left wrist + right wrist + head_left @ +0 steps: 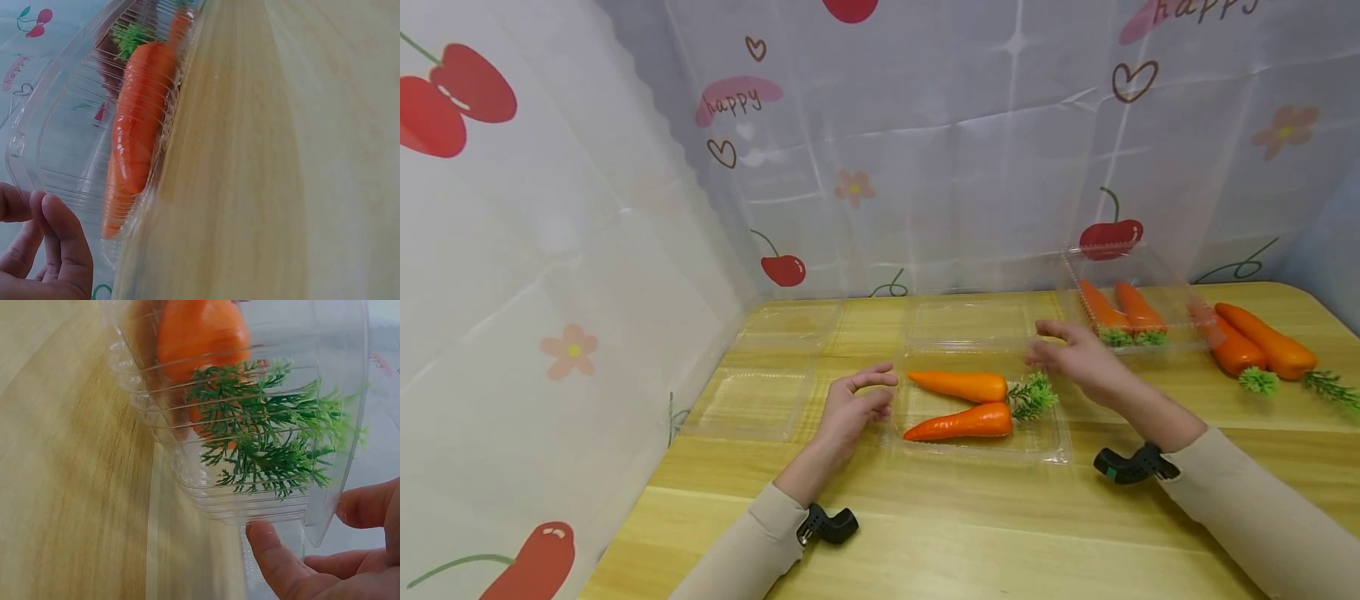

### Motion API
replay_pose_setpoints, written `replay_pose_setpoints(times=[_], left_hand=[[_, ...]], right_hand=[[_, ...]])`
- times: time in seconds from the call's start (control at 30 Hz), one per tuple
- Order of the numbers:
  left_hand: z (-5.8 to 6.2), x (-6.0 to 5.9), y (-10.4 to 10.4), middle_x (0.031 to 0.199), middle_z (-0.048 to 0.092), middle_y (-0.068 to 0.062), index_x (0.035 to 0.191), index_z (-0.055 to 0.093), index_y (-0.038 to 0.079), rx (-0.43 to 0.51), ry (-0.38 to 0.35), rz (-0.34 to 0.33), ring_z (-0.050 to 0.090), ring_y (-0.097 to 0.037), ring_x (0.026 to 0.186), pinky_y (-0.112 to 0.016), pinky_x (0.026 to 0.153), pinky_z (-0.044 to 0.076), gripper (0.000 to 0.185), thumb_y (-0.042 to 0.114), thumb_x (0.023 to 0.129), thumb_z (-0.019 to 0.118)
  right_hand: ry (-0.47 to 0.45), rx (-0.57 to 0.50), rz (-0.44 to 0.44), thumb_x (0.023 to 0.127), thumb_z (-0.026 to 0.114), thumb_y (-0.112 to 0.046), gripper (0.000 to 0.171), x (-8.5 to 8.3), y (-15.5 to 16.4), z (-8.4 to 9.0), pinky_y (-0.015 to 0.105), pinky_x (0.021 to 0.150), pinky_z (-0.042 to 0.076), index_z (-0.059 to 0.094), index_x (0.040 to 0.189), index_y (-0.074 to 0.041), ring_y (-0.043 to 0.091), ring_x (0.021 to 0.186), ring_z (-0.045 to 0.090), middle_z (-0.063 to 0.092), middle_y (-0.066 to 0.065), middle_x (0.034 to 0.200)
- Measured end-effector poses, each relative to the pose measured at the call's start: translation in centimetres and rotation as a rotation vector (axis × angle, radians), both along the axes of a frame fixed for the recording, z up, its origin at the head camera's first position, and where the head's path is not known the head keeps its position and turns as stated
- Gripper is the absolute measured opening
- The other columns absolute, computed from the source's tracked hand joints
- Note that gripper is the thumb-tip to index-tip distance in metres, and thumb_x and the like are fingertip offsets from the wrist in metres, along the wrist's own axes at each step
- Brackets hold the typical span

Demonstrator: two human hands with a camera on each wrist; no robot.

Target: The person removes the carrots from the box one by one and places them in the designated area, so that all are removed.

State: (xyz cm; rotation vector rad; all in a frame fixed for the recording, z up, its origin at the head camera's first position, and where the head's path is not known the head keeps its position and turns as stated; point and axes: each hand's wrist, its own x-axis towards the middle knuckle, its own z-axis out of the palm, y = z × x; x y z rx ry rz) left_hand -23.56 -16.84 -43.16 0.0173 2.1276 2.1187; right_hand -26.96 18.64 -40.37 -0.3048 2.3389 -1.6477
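Note:
A clear plastic clamshell box [981, 452] lies opened on the table, its lid [973, 323] folded back behind it. Inside are two orange carrots, a rear carrot [962, 385] and a front carrot [962, 422], with green tops [1033, 397] pointing right. My left hand [852, 410] is beside the box's left end, fingers loosely bent; in the left wrist view the fingertips [55, 215] are close to a corner of its rim. At the back right corner is my right hand [1078, 360], slightly blurred, fingers apart. Its fingertips [262, 534] overlap the box end; contact is unclear.
Another opened clear box [748, 404] stands on the left of the wooden table [917, 533]. At the back right, a clear box [1180, 333] holds two carrots [1138, 308]. Loose carrots [1266, 342] lie right of it. A printed curtain [925, 183] borders the back.

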Motion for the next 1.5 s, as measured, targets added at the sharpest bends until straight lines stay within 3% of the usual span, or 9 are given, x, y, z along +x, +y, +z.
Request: replay_pose_setpoints(times=[0.23, 0.5, 0.77, 0.83, 1.07, 1.5], left_hand=[[0.1, 0.1, 0.1, 0.152, 0.056, -0.011, 0.12, 0.067, -0.015, 0.013, -0.001, -0.004, 0.062, -0.012, 0.06, -0.025, 0.06, 0.057, 0.033, -0.003, 0.09, 0.068], [0.3, 0.3, 0.3, 0.155, 0.052, -0.012, 0.123, 0.066, -0.015, 0.033, -0.001, -0.017, 0.063, -0.012, 0.061, -0.025, 0.062, 0.058, 0.035, -0.003, 0.091, 0.069], [0.3, 0.2, 0.5, 0.156, 0.05, -0.014, 0.123, 0.067, -0.014, 0.036, 0.004, -0.024, 0.064, -0.011, 0.062, -0.025, 0.062, 0.058, 0.034, -0.003, 0.091, 0.068], [0.3, 0.2, 0.5, 0.156, 0.051, -0.013, 0.123, 0.067, -0.014, 0.038, 0.005, -0.02, 0.064, -0.011, 0.062, -0.025, 0.062, 0.058, 0.034, -0.003, 0.091, 0.068], [0.1, 0.2, 0.4, 0.155, 0.053, -0.012, 0.123, 0.066, -0.015, 0.042, 0.005, -0.017, 0.063, -0.012, 0.062, -0.025, 0.061, 0.058, 0.034, -0.005, 0.09, 0.068], [0.0, 0.3, 0.5, 0.155, 0.052, -0.012, 0.122, 0.067, -0.014, 0.047, 0.006, -0.025, 0.063, -0.012, 0.062, -0.025, 0.061, 0.058, 0.034, -0.005, 0.09, 0.068]], right_hand=[[-0.035, -0.018, 0.034, 0.114, 0.035, -0.028, 0.068, 0.0, 0.1, -0.1, 0.066, 0.117, 0.031, 0.005, 0.161, 0.01, 0.053, 0.138, 0.046, 0.014, 0.038, 0.164], [-0.052, 0.044, 0.102, 0.113, 0.038, -0.036, 0.076, 0.2, 0.5, 0.8, 0.065, 0.118, 0.031, -0.002, 0.163, 0.004, 0.053, 0.143, 0.04, 0.008, 0.036, 0.166], [0.048, 0.274, 0.094, 0.111, 0.042, -0.042, 0.075, 0.8, 1.1, 3.2, 0.064, 0.108, 0.046, 0.014, 0.163, 0.005, 0.052, 0.132, 0.053, 0.043, 0.039, 0.152], [0.051, 0.305, 0.098, 0.111, 0.043, -0.042, 0.075, 0.9, 1.1, 3.8, 0.065, 0.107, 0.046, 0.015, 0.163, 0.003, 0.053, 0.132, 0.053, 0.042, 0.038, 0.152], [0.097, 0.395, 0.087, 0.11, 0.045, -0.044, 0.073, 1.0, 0.9, 5.0, 0.071, 0.114, 0.033, 0.024, 0.162, 0.003, 0.057, 0.146, 0.03, 0.023, 0.034, 0.165], [0.155, 0.415, 0.096, 0.11, 0.046, -0.041, 0.065, 0.9, -0.6, 5.4, 0.069, 0.112, 0.038, 0.036, 0.158, 0.001, 0.054, 0.141, 0.042, 0.035, 0.03, 0.161]])
